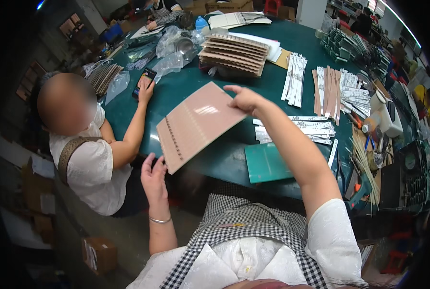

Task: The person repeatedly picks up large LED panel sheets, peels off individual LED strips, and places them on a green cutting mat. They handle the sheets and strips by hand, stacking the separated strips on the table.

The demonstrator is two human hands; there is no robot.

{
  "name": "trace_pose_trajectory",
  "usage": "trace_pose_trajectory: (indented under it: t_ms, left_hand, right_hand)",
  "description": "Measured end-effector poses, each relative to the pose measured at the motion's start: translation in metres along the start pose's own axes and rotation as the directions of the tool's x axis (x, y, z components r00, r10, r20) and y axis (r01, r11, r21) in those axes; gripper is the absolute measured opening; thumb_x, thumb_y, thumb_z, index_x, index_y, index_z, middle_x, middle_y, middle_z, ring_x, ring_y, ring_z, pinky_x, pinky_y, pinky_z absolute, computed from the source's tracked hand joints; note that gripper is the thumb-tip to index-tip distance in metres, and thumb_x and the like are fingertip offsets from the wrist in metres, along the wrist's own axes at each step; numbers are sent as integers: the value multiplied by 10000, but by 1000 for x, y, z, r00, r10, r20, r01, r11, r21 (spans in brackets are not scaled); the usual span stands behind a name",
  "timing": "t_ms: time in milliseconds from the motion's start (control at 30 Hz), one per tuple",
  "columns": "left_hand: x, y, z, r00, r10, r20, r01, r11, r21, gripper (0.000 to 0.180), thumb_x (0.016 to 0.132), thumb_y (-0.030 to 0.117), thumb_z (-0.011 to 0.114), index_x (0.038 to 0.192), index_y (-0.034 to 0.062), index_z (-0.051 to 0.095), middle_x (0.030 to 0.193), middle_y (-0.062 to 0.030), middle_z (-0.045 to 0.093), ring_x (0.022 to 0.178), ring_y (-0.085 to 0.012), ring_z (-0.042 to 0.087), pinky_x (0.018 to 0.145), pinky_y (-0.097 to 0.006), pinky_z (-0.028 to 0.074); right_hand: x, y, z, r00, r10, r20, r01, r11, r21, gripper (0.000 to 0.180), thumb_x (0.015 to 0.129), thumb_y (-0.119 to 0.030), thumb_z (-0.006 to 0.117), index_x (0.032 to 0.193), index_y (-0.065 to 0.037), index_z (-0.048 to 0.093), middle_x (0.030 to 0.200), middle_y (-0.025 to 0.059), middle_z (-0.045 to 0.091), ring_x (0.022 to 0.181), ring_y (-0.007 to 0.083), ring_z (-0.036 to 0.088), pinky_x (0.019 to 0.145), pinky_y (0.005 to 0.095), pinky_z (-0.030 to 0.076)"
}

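A flat pinkish-tan panel (200,118) with a row of small dark slots or loops near one end is held tilted above the table's near edge. My right hand (246,100) is closed on its far right corner. Beside the panel's lower left end is my left hand (154,180), its fingers apart; whether a fingertip touches the edge I cannot tell. A green board (268,164) lies on the table below my right forearm.
On the dark green table (176,89) stands a stack of tan panels (234,53). Patterned strips (295,79) lie in bundles to the right, near a glue gun (359,192) and a white container (385,115). At left, a seated person (94,164) holds a phone (145,82).
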State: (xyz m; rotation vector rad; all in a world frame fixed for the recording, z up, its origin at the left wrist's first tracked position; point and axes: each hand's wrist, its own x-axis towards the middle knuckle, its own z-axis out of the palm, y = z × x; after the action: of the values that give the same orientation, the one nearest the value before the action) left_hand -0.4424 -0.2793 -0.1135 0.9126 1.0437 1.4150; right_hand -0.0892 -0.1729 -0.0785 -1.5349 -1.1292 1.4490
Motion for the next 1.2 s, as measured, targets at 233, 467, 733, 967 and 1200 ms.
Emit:
trace_pose_trajectory:
  t_ms: [233,467,733,967,1200]
  left_hand:
    - [13,33,8,958,285,4,-284,954,98,532,855,-39,557,1346,-23,352,1361,-159,396,1179,-247,494,955,-340,447]
    - [20,21,101,811,443,382,-510,855,91,568,734,43,736,1249,10,497,1267,-130,509,1191,-224,484,1056,-367,343]
    - [6,-11,159,833,426,353,-396,905,-158,127,838,-26,652,958,5,675,953,-39,676,862,-107,596,801,-261,473]
    - [-45,-37,177,874,-48,483,92,993,-68,263,844,51,679,1098,13,619,1050,-37,655,927,-109,583,860,-266,441]
    - [-73,-38,169,835,-286,470,327,945,-7,298,884,110,647,1146,-3,564,1107,-77,629,989,-145,579,881,-313,459]
  right_hand:
    - [-84,-77,-42,990,-138,-24,138,927,348,166,774,-52,581,868,-5,708,855,88,680,779,157,629,593,283,493]
    - [-180,-66,-110,968,-226,-110,251,891,377,193,826,-93,548,881,30,685,742,93,659,618,134,618,552,245,502]
    - [-280,-45,-103,860,-419,-290,499,811,306,297,904,-245,558,1076,-5,591,822,60,623,708,90,581,500,187,459]
    - [-289,51,-120,696,-451,-559,262,884,-387,398,715,-61,755,1058,-3,562,761,2,478,713,128,461,634,278,428]
    - [-272,97,-125,716,-438,-544,157,860,-486,421,699,-34,758,1053,-2,532,853,44,489,740,153,512,686,281,469]
